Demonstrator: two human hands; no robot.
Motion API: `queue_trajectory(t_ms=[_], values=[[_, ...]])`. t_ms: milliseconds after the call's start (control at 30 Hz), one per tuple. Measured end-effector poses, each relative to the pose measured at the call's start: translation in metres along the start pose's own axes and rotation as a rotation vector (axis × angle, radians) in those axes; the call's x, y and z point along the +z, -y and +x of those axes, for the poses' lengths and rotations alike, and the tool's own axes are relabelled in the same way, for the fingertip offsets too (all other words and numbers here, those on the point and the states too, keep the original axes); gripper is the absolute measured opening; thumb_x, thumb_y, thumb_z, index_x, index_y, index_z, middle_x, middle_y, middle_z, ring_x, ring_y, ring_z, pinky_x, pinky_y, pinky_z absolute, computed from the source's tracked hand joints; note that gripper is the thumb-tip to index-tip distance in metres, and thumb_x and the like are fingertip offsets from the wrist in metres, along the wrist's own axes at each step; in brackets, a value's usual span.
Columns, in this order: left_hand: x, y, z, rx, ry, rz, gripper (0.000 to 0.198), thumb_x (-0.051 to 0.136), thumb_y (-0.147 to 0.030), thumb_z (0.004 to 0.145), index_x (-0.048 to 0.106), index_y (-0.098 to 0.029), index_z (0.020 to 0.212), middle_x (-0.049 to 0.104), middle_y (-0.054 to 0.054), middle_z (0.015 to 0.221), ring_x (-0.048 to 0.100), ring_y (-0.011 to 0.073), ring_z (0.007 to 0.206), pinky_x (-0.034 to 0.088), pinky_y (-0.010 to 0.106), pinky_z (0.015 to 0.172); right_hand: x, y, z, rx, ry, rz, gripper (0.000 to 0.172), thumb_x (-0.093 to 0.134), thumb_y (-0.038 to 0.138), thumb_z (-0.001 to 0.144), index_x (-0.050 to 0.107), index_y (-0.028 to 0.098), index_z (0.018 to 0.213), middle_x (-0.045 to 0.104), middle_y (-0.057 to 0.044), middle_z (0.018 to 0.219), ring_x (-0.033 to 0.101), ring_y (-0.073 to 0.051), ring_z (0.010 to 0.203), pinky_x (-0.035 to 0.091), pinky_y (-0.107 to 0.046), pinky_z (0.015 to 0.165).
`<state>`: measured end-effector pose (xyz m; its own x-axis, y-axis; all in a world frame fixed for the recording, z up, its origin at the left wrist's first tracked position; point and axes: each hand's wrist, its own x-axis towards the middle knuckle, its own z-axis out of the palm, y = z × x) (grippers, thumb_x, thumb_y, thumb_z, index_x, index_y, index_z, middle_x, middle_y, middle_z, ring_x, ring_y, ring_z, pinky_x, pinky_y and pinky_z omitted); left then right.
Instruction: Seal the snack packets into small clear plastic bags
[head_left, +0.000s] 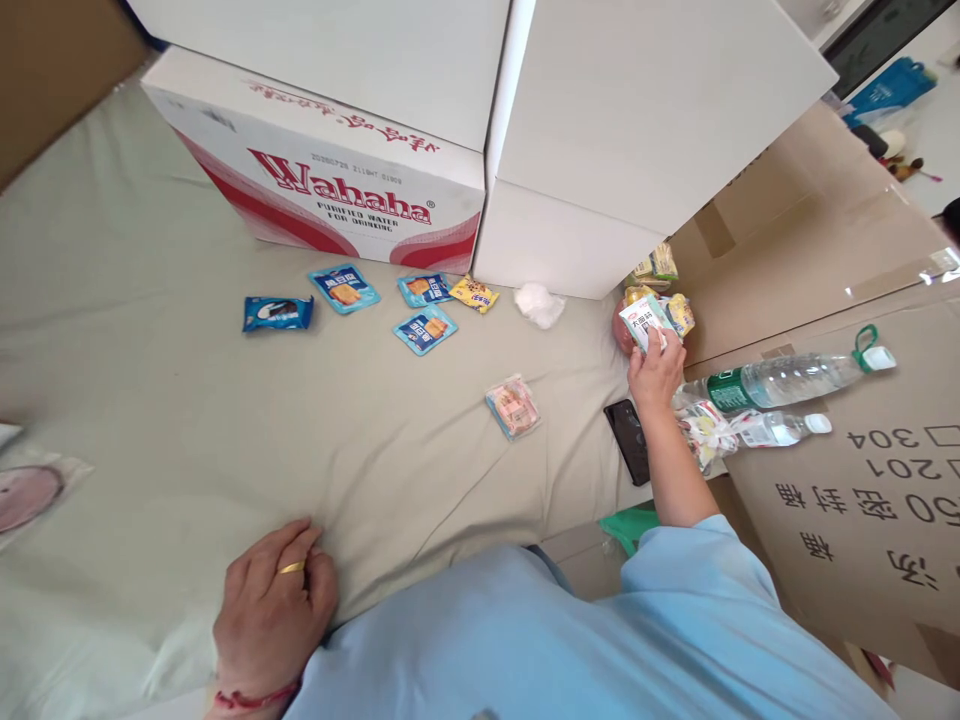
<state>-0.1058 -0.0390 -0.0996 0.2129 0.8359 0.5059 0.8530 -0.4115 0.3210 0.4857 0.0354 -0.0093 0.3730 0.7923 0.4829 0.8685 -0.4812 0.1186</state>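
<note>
My right hand is closed on a white snack packet with dark printing, at the right edge of the sheet. Behind that packet lie a round reddish thing, partly hidden, and some yellow snack packets. A black phone lies just below my right wrist. My left hand rests on the pale green sheet with fingers curled in, a gold ring on one; nothing shows in it. Between the hands lies a clear-wrapped pinkish packet.
A Wahaha water carton and white boxes stand at the back. Before them lie blue packets, a dark blue packet, a yellow packet and crumpled white plastic. Water bottles lean by cardboard at right.
</note>
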Motion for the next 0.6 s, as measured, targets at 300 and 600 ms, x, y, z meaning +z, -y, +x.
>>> queue_trajectory(t_ms=[300, 600], values=[[-0.005, -0.004, 0.005, 0.063, 0.006, 0.067, 0.024, 0.063, -0.013, 0.085, 0.067, -0.019, 0.108, 0.077, 0.013, 0.108, 0.072, 0.0303, 0.097, 0.057, 0.045, 0.09, 0.035, -0.028, 0.014, 0.029, 0.147, 0.018, 0.066, 0.057, 0.034, 0.096, 0.043, 0.019, 0.159, 0.038, -0.022, 0.164, 0.041, -0.036, 0.138, 0.035, -0.058, 0.113], [-0.005, -0.005, 0.006, 0.08, -0.007, 0.078, 0.026, 0.062, -0.012, 0.085, 0.067, -0.018, 0.11, 0.076, 0.015, 0.107, 0.071, 0.0308, 0.096, 0.056, 0.045, 0.091, 0.052, -0.048, 0.041, -0.023, 0.195, 0.077, 0.064, 0.056, 0.029, 0.096, 0.047, 0.017, 0.158, 0.039, -0.022, 0.164, 0.043, -0.035, 0.142, 0.032, -0.057, 0.118]])
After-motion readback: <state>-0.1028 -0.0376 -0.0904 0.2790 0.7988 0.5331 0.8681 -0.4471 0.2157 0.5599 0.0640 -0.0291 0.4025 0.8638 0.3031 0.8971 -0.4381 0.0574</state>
